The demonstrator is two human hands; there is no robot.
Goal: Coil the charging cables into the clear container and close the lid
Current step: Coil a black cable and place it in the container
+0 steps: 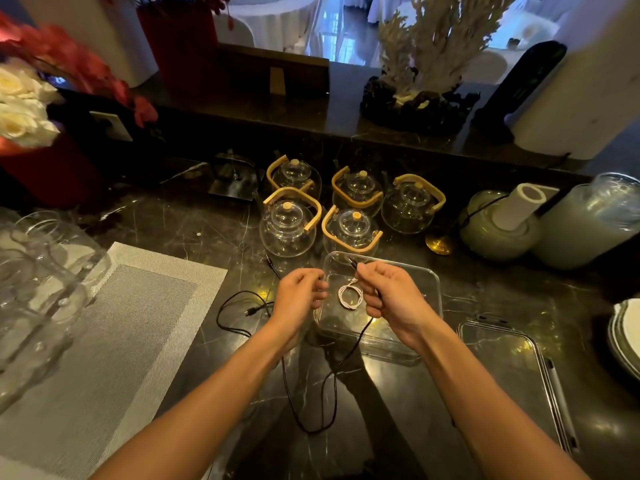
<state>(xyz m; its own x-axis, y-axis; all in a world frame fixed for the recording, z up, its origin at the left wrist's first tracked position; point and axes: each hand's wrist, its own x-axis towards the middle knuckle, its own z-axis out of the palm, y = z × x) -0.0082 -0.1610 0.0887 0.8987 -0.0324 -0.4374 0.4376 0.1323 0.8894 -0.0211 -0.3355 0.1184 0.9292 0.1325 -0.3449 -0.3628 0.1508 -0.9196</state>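
Observation:
A clear container [431,289] sits open on the dark marble counter, with a coiled white cable [350,296] lying inside it. My right hand [386,296] pinches one end of a black cable [313,393] above the container. My left hand [300,294] holds the same cable a little to the left. The cable hangs between them in a long loop toward me. Another black cable [239,313] lies loose on the counter left of my left hand. The clear lid [512,362] lies flat to the right of the container.
Several glass teapots [289,223] with wooden handles stand just behind the container. A grey placemat [114,327] and glass jars [38,282] are on the left. Stacked plates [625,334] sit at the right edge, and large jars [588,220] at the back right.

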